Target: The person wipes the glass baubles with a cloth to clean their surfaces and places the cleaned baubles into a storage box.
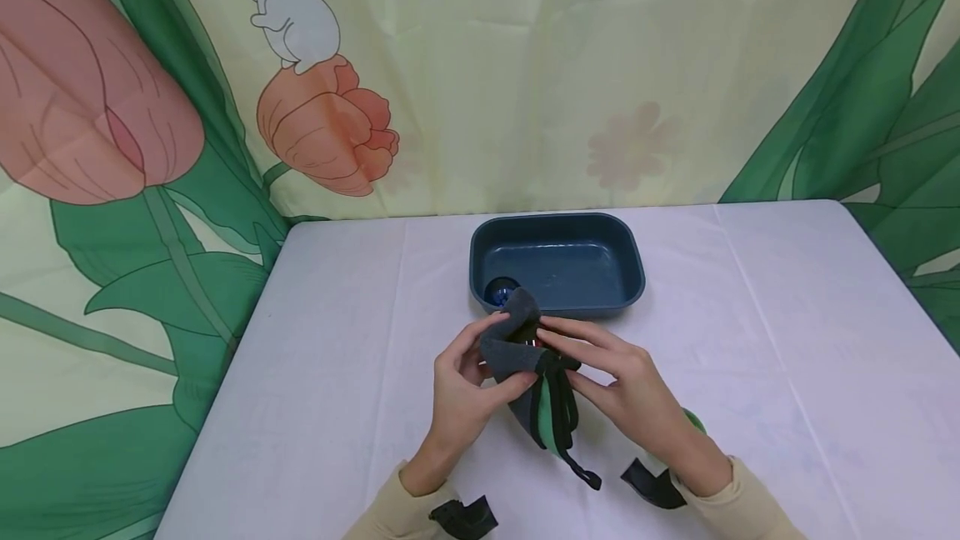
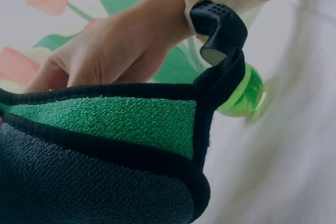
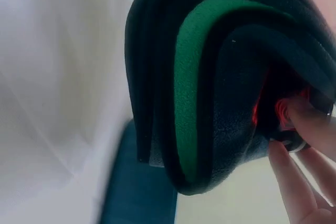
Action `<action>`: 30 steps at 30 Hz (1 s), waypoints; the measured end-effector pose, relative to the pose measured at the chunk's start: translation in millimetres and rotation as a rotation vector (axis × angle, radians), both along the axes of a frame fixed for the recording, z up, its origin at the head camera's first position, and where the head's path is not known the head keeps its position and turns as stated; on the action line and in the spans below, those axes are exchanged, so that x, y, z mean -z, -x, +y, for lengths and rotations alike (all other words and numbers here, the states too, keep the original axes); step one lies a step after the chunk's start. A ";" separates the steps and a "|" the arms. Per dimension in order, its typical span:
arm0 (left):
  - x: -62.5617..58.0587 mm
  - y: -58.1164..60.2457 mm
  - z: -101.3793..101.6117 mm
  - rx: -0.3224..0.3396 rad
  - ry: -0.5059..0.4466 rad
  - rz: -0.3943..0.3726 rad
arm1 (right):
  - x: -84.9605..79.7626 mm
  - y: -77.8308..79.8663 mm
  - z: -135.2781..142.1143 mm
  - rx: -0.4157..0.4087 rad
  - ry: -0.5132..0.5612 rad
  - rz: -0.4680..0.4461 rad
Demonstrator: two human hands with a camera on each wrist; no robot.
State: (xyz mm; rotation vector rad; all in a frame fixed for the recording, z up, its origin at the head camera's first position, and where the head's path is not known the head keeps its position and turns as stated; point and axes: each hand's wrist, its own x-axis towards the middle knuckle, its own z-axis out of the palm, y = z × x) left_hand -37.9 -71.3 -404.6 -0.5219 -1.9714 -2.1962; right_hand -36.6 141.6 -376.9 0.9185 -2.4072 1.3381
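Observation:
A dark grey and green cloth (image 1: 498, 354) with black edging and a hanging loop is held up between both hands, in front of the tray. My left hand (image 1: 461, 394) pinches its left side between thumb and fingers. On the right side, my right hand (image 1: 633, 382) grips the cloth with its fingers along the upper fold. Inside the folds a shiny red thing (image 3: 283, 111) shows, mostly covered; its full shape is hidden. The left wrist view shows the cloth's green face (image 2: 115, 121) up close.
A dark blue tray (image 1: 577, 269) stands at the table's back, with a blue ball (image 1: 498, 290) in its near left corner. A green ball (image 2: 244, 95) lies on the white tablecloth by my right wrist. Black straps (image 1: 465, 517) hang near both wrists. A printed curtain (image 1: 480, 107) hangs behind.

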 end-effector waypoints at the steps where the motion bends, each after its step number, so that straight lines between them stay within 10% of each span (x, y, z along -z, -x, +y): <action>1: 0.4 0.1 0.1 0.000 -0.001 0.000 | 0.3 -0.2 -0.6 0.003 0.003 -0.003; 18: 3.8 -2.6 0.6 -0.037 0.040 0.078 | -0.5 2.5 -1.4 0.006 0.146 -0.333; 30: 4.2 -0.3 0.0 -0.023 -0.007 0.063 | -1.6 0.8 -0.5 -0.054 -0.007 -0.086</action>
